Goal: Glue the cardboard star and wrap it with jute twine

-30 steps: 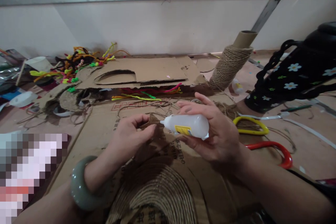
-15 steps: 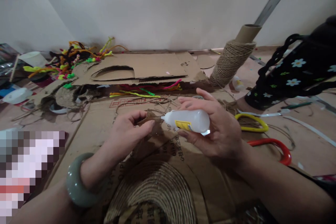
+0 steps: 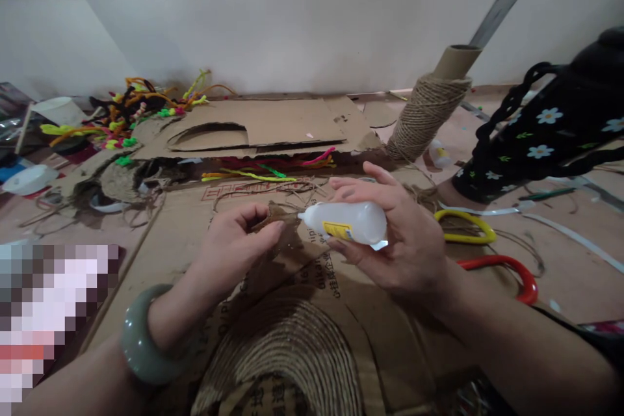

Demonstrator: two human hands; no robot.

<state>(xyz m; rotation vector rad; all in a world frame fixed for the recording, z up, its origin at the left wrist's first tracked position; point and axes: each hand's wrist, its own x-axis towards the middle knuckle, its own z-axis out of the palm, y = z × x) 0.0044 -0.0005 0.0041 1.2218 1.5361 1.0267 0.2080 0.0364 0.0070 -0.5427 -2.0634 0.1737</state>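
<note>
My right hand [image 3: 400, 240] grips a clear plastic glue bottle [image 3: 361, 220] with a yellow label, tipped on its side with the nozzle pointing left. My left hand [image 3: 241, 237], with a green bangle at the wrist, pinches a small brown piece of cardboard [image 3: 279, 212] between thumb and fingers. The nozzle tip meets or nearly meets that piece's right edge; I cannot tell which. Below the hands, twine coiled in a curved band [image 3: 312, 338] covers part of a printed cardboard sheet [image 3: 160, 253].
A twine spool [image 3: 429, 110] leans at the back right beside a black flowered bottle [image 3: 531, 136]. Yellow [image 3: 468, 226] and red scissor-like handles [image 3: 517, 273] lie right of my hand. Cut cardboard [image 3: 287, 120] and colourful pipe cleaners [image 3: 146, 101] sit at the back.
Both hands hold almost the same pose, the bottle still at the cardboard piece. The whole view has shifted very slightly.
</note>
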